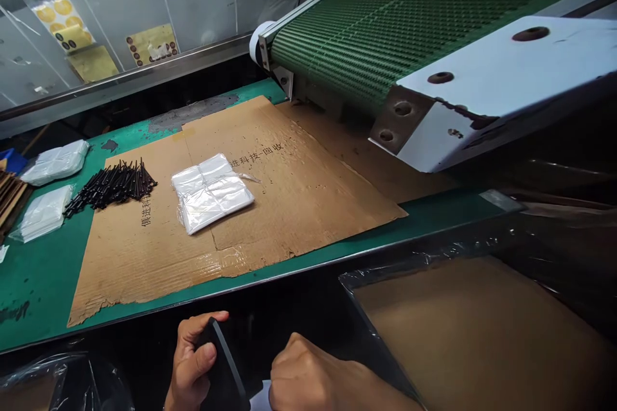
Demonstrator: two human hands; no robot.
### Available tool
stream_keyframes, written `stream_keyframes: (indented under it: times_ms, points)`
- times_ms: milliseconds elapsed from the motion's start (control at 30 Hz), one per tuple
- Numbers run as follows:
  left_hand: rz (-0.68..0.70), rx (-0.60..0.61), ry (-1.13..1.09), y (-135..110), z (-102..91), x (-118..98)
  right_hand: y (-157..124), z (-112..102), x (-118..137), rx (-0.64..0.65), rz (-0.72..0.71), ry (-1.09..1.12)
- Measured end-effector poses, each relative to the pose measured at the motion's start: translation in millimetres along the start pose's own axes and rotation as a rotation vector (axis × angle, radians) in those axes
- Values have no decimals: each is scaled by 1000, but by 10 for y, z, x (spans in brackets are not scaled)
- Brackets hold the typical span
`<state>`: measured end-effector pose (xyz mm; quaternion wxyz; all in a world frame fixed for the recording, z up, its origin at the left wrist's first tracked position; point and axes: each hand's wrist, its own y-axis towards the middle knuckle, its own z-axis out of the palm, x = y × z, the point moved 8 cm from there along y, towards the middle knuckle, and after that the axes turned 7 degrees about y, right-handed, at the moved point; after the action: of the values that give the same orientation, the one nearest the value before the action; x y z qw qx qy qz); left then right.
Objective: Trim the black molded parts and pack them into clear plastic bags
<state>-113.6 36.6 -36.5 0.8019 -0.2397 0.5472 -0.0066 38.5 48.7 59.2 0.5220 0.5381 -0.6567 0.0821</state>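
At the bottom edge, below the table's front rim, my left hand (193,359) is closed round a flat black object (222,366) that stands on edge. Beside it my right hand (308,376) is curled into a fist against the same object; what its fingers hold is hidden. On the brown cardboard sheet (299,192) covering the table lie a stack of clear plastic bags (211,192) and a pile of thin black sticks (113,185). Both are well out of reach of the hands at this moment.
A green conveyor belt (385,19) with a white end frame (506,77) juts over the table from the right. A cardboard box lined with plastic (482,334) sits low right. More bag bundles (55,164) lie at far left. A glass panel with yellow sticker sheets (62,22) stands behind.
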Motion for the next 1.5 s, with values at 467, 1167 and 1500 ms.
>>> stream_keyframes:
  times_ms: [467,1167,1500]
  points:
    - [548,438,534,-46,539,-520,7,3,-408,-199,601,548]
    - [-154,20,-397,-153,460,29,210,-315,25,-402,88,-153]
    - [-206,58,-371,-178,435,52,308,-105,-86,-128,78,-304]
